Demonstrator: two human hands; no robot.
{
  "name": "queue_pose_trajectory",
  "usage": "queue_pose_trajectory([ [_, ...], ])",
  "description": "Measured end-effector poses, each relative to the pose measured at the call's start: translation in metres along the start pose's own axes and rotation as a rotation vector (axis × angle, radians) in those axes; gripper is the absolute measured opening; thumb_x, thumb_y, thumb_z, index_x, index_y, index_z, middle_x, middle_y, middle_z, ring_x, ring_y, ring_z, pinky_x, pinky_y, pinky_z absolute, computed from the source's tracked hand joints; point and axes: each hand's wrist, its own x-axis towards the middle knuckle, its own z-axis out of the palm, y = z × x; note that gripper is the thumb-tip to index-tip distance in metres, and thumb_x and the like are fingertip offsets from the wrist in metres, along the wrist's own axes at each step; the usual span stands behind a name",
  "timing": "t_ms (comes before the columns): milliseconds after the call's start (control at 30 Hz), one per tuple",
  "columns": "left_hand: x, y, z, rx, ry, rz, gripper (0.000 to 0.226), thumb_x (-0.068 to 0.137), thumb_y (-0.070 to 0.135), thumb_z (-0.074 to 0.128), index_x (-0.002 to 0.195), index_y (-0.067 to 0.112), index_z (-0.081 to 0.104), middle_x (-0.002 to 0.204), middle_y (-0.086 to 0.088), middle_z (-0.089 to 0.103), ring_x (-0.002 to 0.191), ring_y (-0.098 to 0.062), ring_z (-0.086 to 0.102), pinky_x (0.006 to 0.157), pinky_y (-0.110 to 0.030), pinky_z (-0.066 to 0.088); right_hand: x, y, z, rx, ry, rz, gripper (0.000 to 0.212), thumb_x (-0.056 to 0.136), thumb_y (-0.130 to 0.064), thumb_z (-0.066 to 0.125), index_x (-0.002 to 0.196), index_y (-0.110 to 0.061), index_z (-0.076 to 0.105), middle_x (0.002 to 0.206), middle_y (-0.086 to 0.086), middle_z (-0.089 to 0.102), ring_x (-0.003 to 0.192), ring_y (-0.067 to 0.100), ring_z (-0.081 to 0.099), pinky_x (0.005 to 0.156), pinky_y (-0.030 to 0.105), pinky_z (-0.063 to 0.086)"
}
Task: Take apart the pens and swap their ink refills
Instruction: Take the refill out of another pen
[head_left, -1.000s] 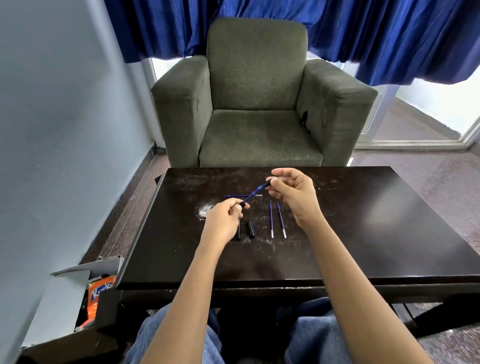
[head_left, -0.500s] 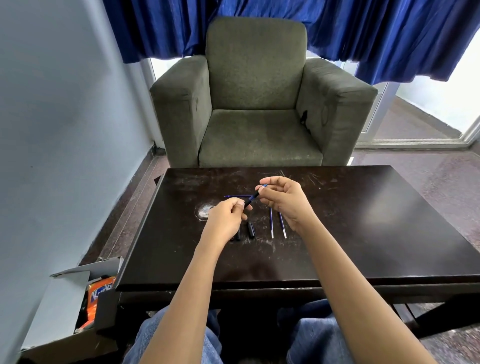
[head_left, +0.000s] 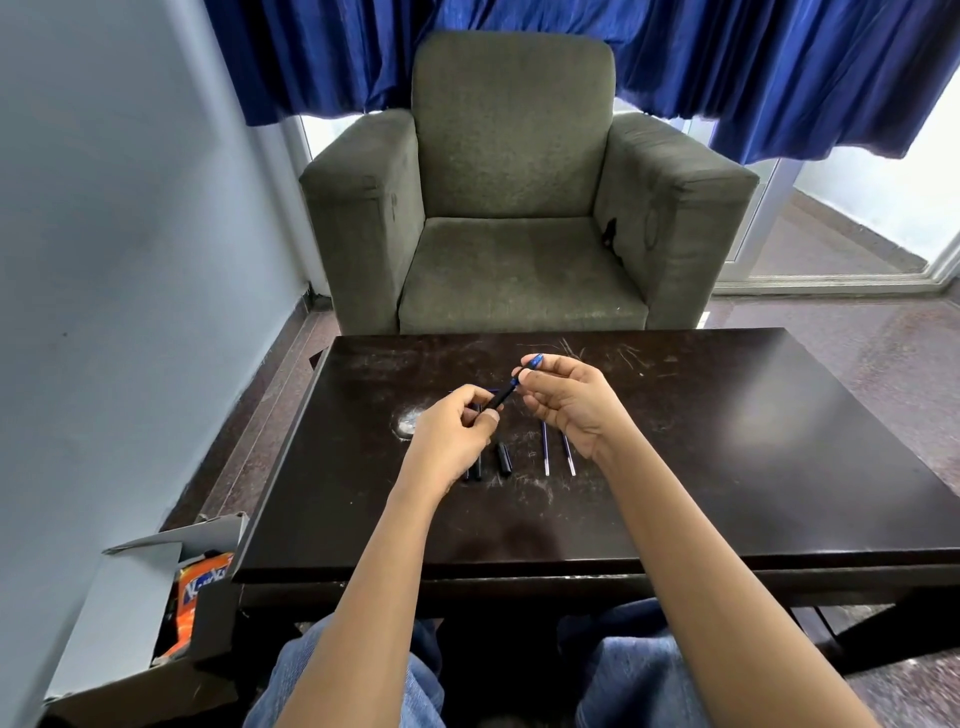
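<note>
The pen (head_left: 509, 391) is up in the air over the middle of the bench (head_left: 727, 467), held between both hands. It tilts, with its black end low at 7 o'clock and its blue end high at 1 o'clock. The left hand (head_left: 451, 437) has its grip pinched on the black end, with the fingers curled around it. The right hand (head_left: 570, 401) has its grip pinched on the blue end between thumb and fingertip.

At 5 o'clock from the pen, 2 thin refills (head_left: 546, 452) lie flat on the bench. They lie side by side, close but not touching, and their far ends are hidden under the right hand. At 6 o'clock from the pen lie short black pen pieces (head_left: 503, 457). 1 is in plain view and the others are half hidden under the left hand. A white smudge (head_left: 408, 422) marks the bench at 9 o'clock from the left hand.

A green armchair (head_left: 511, 208) stands past the bench at 12 o'clock, with a blue curtain (head_left: 727, 62) hanging above it. At 8 o'clock, an open cardboard box (head_left: 140, 597) sits on the floor with an orange packet (head_left: 200, 587) inside. Blue jeans (head_left: 623, 675) show at 6 o'clock, below the near edge of the bench.
</note>
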Motion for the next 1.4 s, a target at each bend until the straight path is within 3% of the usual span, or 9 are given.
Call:
queue_pose_trajectory([
  [133,0.0016,0.0011,0.0015,-0.007,-0.001,-0.012,0.021,0.098,0.031,0.049,0.112,0.023,0.061,0.096,0.003,0.065,0.078,-0.008,0.058,0.069,-0.02,0.047,0.0001,0.0018,0.0013,-0.003,0.007,0.007,0.014,0.083,0.001,0.068,0.089,-0.011,0.066,0.088,0.007,0.068,0.075,0.012,0.062,0.066,0.018,0.055],
  [233,0.0009,0.0047,0.0019,0.0,0.022,-0.021,0.032,0.103,0.029,0.034,0.103,0.02,0.065,0.092,0.008,0.064,0.074,-0.003,0.053,0.07,-0.019,0.043,-0.0005,0.0013,0.0017,-0.001,0.012,0.003,0.012,0.083,0.0,0.069,0.088,-0.01,0.065,0.085,0.007,0.067,0.073,0.012,0.062,0.065,0.017,0.055],
  [433,0.0,0.0,-0.0004,0.05,0.067,0.047,0.013,0.095,0.025,0.054,0.104,0.021,0.063,0.084,0.004,0.063,0.079,-0.012,0.061,0.062,-0.014,0.043,-0.0007,0.002,0.0021,-0.02,0.001,0.003,0.012,0.082,-0.001,0.069,0.087,-0.011,0.065,0.086,0.007,0.065,0.074,0.013,0.06,0.065,0.017,0.055],
  [633,0.0029,0.0031,0.0016,0.129,0.067,0.043,0.032,0.1,0.032,0.042,0.102,0.019,0.071,0.081,-0.006,0.063,0.064,-0.011,0.049,0.055,-0.019,0.035,0.0018,0.0001,0.0027,-0.021,-0.017,-0.004,0.011,0.082,-0.003,0.07,0.084,-0.011,0.064,0.08,0.004,0.065,0.068,0.009,0.062,0.063,0.018,0.053],
  [767,0.0039,0.0022,-0.001,0.104,0.147,0.115,0.014,0.089,0.026,0.064,0.1,0.018,0.062,0.084,0.008,0.061,0.072,0.0,0.053,0.061,-0.008,0.038,0.0035,-0.0004,0.0028,-0.032,-0.034,-0.009,0.011,0.081,-0.007,0.072,0.081,-0.012,0.063,0.077,0.003,0.065,0.065,0.007,0.063,0.064,0.019,0.053],
  [933,0.0049,0.0064,0.001,0.1,0.09,0.02,0.038,0.1,0.039,0.038,0.098,0.017,0.068,0.082,0.002,0.064,0.074,-0.01,0.06,0.065,-0.019,0.042,0.0056,0.0001,0.0032,-0.045,-0.033,-0.016,0.013,0.081,-0.008,0.072,0.079,-0.014,0.061,0.076,0.002,0.065,0.063,0.006,0.062,0.062,0.018,0.052],
  [1133,0.0051,0.0046,-0.0011,0.107,0.124,0.078,0.018,0.095,0.032,0.054,0.1,0.019,0.065,0.079,0.007,0.064,0.061,0.0,0.06,0.053,-0.006,0.043,0.0047,0.0002,0.003,-0.046,-0.03,-0.009,0.012,0.082,-0.007,0.072,0.078,-0.014,0.063,0.071,-0.001,0.066,0.062,0.005,0.063,0.063,0.019,0.052],
  [1300,0.0043,0.0071,-0.0004,0.121,0.089,0.041,0.036,0.1,0.039,0.04,0.099,0.017,0.069,0.078,-0.001,0.063,0.068,-0.013,0.055,0.068,-0.03,0.046,0.0055,0.0005,0.0031,-0.06,-0.038,0.005,0.013,0.081,-0.012,0.074,0.079,-0.014,0.061,0.071,-0.002,0.066,0.064,0.006,0.063,0.063,0.019,0.052],
  [1400,0.0045,0.0052,-0.0017,0.099,0.141,0.097,0.018,0.095,0.029,0.054,0.1,0.019,0.069,0.078,0.009,0.061,0.071,-0.008,0.057,0.065,-0.018,0.044,0.0051,0.001,0.0043,-0.065,-0.043,0.015,0.018,0.081,-0.015,0.074,0.075,-0.016,0.058,0.067,-0.003,0.064,0.059,0.005,0.06,0.06,0.018,0.051],
])
